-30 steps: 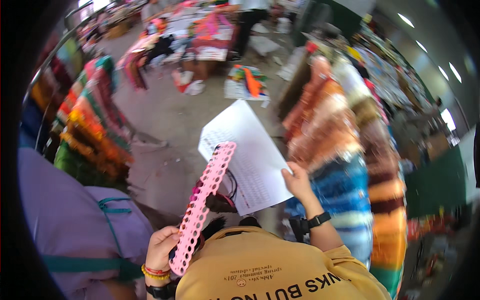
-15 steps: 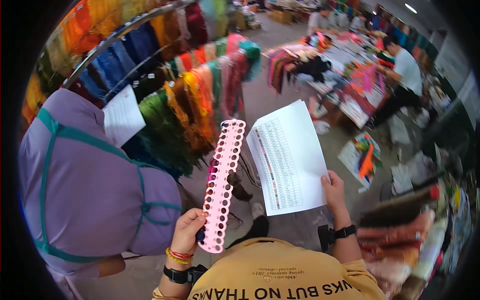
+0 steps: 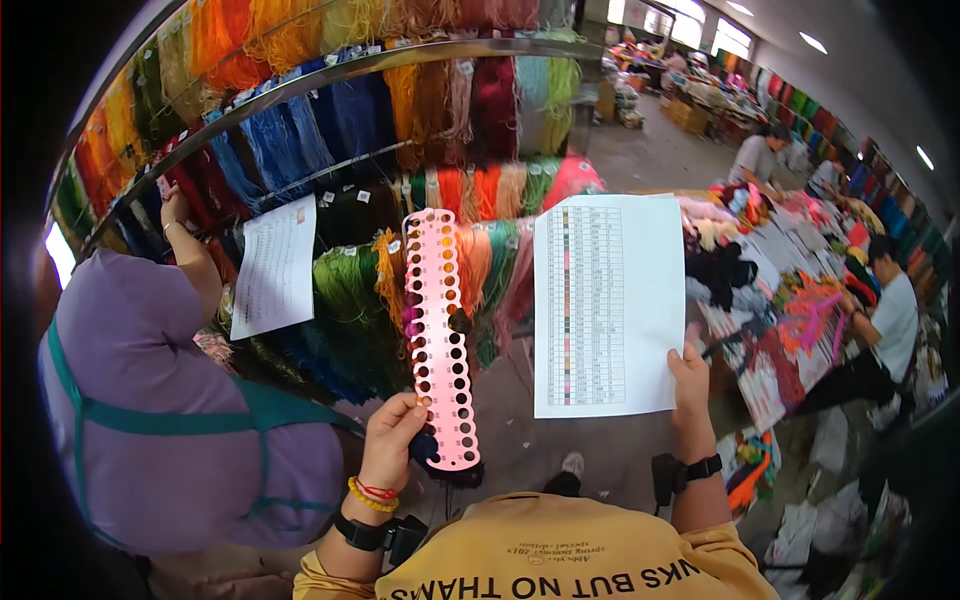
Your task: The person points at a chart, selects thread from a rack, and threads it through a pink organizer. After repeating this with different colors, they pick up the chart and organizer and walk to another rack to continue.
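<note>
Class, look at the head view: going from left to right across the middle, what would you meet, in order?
The co-worker in purple → the wearer's left hand → the pink holed strip → the white printed sheet → the wearer's right hand → the person in a white shirt.

The left forearm (image 3: 347,562) is slanting up and inward, the right forearm (image 3: 702,506) rising nearly upright. The left hand (image 3: 392,440) is pinching, thumb and fingers pressing together. The right hand (image 3: 690,385), standing well apart and a little higher, is gripping with its thumb pointing up in front; its other fingers are mostly hiding from view.
</note>
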Available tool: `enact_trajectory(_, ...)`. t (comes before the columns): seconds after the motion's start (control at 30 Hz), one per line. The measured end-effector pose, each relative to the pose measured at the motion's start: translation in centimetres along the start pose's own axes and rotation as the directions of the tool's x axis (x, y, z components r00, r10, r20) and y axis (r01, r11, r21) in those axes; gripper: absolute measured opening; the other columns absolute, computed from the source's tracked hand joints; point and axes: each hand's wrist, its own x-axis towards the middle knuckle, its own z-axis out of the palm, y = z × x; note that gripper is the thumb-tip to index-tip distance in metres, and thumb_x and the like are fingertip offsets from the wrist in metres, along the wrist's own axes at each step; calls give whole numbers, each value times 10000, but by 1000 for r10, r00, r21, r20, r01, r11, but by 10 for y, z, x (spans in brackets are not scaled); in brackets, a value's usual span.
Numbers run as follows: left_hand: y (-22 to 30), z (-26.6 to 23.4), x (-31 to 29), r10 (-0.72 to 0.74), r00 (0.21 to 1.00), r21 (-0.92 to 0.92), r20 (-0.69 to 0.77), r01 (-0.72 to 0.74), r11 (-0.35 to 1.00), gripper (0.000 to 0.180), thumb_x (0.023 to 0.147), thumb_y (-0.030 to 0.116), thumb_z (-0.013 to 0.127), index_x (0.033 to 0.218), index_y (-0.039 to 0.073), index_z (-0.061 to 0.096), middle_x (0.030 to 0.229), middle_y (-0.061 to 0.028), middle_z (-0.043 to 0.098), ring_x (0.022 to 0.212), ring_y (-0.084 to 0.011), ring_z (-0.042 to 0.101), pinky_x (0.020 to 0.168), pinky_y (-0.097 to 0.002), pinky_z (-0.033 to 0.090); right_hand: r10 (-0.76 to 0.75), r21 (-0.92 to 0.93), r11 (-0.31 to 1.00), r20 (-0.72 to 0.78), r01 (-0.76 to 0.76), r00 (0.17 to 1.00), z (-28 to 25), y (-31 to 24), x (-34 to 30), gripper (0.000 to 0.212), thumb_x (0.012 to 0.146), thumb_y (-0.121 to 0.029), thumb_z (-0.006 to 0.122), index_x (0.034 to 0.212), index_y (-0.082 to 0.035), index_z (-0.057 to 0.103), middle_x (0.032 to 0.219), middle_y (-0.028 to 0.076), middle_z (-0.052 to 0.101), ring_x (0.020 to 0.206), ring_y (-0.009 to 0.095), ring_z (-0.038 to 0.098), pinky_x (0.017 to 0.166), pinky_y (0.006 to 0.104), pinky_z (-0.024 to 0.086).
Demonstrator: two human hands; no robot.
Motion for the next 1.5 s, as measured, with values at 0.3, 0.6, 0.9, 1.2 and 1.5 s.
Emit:
enact_trajectory(0.3,-8,76,96,121,974,-3,-191,-124,992,105,807,72,532,869,-4,569,793,4,563,735,-63,500,684,-184,382,112,-17,994,231,-111,967,26,-6,185,176,850,-68,436,976,20,522,886,58,584,752,104,546,673,234,424)
enact_trajectory(0.6,-51,116,203,-3,961,-2,-277,2,1000,88,807,94,522,763,33,567,704,17,547,634,-59,499,583,-182,390,12,-277,958,296,74,955,42,20,261,297,802,-46,507,1073,61,452,888,94,594,787,138,563,709,244,425)
enact_trajectory(0.9,-45,102,239,52,966,178,-253,-6,984,87,786,78,516,730,32,563,666,16,552,600,-58,506,553,-182,393,-92,-326,918,375,225,923,45,7,254,425,792,-34,493,1195,-4,359,750,101,610,679,111,572,611,244,436)
enact_trajectory(1.2,-60,75,256,-4,983,194,-184,40,980,106,801,96,526,763,21,591,687,11,565,611,-58,510,558,-173,396,-107,-848,423,303,319,947,73,-21,248,370,779,-165,513,1131,-60,463,575,125,527,553,266,541,564,366,419)
enact_trajectory(1.5,-44,87,254,112,992,160,-57,-102,982,192,780,154,549,803,-29,603,694,-33,591,650,-91,523,612,-223,413,-142,-909,261,296,324,945,97,-45,240,328,776,-212,532,1061,-54,497,900,186,578,834,327,561,721,380,433)
